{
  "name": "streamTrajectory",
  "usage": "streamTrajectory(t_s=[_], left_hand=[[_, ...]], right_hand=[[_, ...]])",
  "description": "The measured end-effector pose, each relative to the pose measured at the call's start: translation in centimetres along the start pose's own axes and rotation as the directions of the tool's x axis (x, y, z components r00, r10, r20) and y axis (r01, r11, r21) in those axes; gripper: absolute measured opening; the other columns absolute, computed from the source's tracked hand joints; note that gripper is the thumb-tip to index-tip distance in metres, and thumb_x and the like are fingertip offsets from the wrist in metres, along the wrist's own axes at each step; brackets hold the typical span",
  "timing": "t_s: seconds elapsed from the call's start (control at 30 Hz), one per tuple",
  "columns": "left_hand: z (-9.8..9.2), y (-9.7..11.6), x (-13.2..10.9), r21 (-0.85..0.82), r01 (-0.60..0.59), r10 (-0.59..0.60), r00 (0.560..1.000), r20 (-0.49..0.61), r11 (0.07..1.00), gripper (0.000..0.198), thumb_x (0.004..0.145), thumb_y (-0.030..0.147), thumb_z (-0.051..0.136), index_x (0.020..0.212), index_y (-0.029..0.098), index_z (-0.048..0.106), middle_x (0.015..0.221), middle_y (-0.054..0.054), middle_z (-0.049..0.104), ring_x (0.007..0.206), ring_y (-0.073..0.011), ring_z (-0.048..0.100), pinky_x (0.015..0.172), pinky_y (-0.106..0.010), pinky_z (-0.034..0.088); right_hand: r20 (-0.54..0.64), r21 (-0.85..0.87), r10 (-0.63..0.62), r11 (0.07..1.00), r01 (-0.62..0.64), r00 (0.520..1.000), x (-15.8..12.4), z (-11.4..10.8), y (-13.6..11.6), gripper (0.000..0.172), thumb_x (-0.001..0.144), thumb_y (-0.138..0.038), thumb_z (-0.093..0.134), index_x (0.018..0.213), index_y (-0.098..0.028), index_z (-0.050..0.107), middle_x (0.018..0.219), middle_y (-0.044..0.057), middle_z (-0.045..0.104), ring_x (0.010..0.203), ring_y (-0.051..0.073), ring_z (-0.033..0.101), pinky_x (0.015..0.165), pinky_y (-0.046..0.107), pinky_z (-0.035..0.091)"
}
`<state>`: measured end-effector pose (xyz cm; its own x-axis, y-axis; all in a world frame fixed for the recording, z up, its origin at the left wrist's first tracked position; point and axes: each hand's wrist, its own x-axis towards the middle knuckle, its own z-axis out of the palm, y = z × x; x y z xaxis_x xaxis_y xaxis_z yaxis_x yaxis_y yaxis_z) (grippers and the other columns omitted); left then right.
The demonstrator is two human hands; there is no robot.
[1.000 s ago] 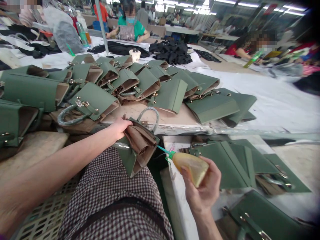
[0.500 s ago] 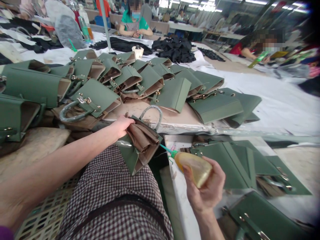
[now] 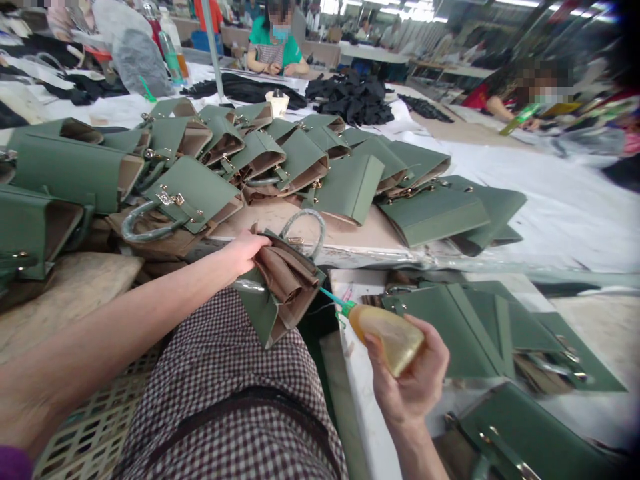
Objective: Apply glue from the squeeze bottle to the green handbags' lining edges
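Observation:
My left hand (image 3: 247, 248) grips the top edge of a green handbag (image 3: 273, 293) with a brown lining, which rests on my checked lap. Its clear-wrapped handle (image 3: 305, 230) sticks up behind. My right hand (image 3: 413, 380) is wrapped round a soft yellow glue bottle (image 3: 387, 333). The bottle's green nozzle (image 3: 333, 301) points at the bag's open brown edge, close to it.
Several green handbags (image 3: 195, 193) lie in rows on the table (image 3: 550, 200) ahead. More green bag pieces (image 3: 470, 327) lie to my right on a lower white surface. Other people sit at tables far behind, near black fabric (image 3: 350, 97) and bottles (image 3: 170, 57).
The view has shifted slightly; my hands, the bag and the glue bottle stay almost where they were.

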<state>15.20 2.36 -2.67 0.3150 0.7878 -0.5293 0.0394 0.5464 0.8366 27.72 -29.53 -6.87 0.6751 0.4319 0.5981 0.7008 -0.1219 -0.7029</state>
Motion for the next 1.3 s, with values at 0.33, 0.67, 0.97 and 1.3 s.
streamTrajectory(t_s=[0.33, 0.67, 0.97, 1.3], left_hand=[[0.1, 0.1, -0.4, -0.002, -0.007, 0.007, 1.0, 0.011, 1.0, 0.039, 0.071, -0.006, 0.067, 0.093, 0.022, 0.052, 0.082, 0.0, 0.062, 0.067, -0.017, 0.062, 0.061, -0.03, 0.055], [0.0, 0.0, -0.2, 0.01, -0.004, 0.004, 1.0, 0.005, 1.0, 0.038, 0.072, -0.004, 0.067, 0.096, 0.021, 0.052, 0.085, -0.001, 0.063, 0.068, -0.017, 0.063, 0.062, -0.03, 0.054], [-0.1, -0.3, 0.0, 0.021, -0.002, 0.003, 1.0, -0.013, 1.0, 0.04, 0.074, -0.002, 0.068, 0.099, 0.023, 0.051, 0.087, -0.001, 0.062, 0.068, -0.0184, 0.064, 0.065, -0.033, 0.057], [-0.1, -0.4, -0.1, 0.032, -0.006, 0.006, 1.0, -0.024, 0.999, 0.042, 0.075, -0.002, 0.067, 0.104, 0.023, 0.052, 0.089, -0.003, 0.063, 0.069, -0.0184, 0.063, 0.058, -0.03, 0.054]], right_hand=[[-0.033, 0.024, 0.01, 1.0, -0.01, 0.999, 0.1, 0.7, -0.3, 0.075, 0.08, -0.046, 0.09, 0.14, -0.02, 0.055, 0.126, 0.014, 0.059, 0.103, 0.035, 0.063, 0.086, 0.048, 0.052], [0.099, -0.121, 0.026, 0.993, -0.014, 0.995, -0.3, 0.3, -1.5, 0.06, 0.089, -0.055, 0.082, 0.133, -0.02, 0.06, 0.116, 0.011, 0.065, 0.094, 0.03, 0.066, 0.076, 0.038, 0.053], [0.18, -0.139, 0.012, 0.99, 0.013, 0.984, -2.3, 0.8, -0.5, 0.06, 0.094, -0.063, 0.074, 0.131, -0.019, 0.057, 0.114, 0.012, 0.066, 0.093, 0.03, 0.068, 0.075, 0.039, 0.058], [0.254, -0.119, 0.135, 0.987, -0.108, 0.958, -4.6, 1.7, 0.4, 0.056, 0.096, -0.063, 0.071, 0.128, -0.02, 0.058, 0.114, 0.014, 0.067, 0.097, 0.033, 0.067, 0.083, 0.045, 0.058]])
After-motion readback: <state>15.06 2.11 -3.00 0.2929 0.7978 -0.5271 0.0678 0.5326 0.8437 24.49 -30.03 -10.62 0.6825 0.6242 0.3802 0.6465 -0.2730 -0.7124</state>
